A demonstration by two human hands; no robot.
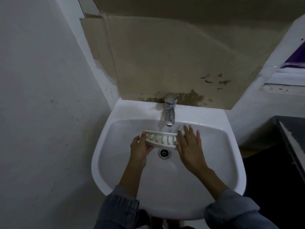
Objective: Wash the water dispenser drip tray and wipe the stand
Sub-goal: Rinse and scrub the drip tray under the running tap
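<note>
The left hand (140, 147) is gripping the left end of the white drip tray (160, 139), thumb over its top edge and fingers curled beneath. The tray is spanning the gap between both hands, held above the drain (163, 153) of the white sink (115, 162), just below the chrome tap (170, 111). The right hand (189, 146) is lying open, fingers spread flat, its thumb side touching the tray's right end.
</note>
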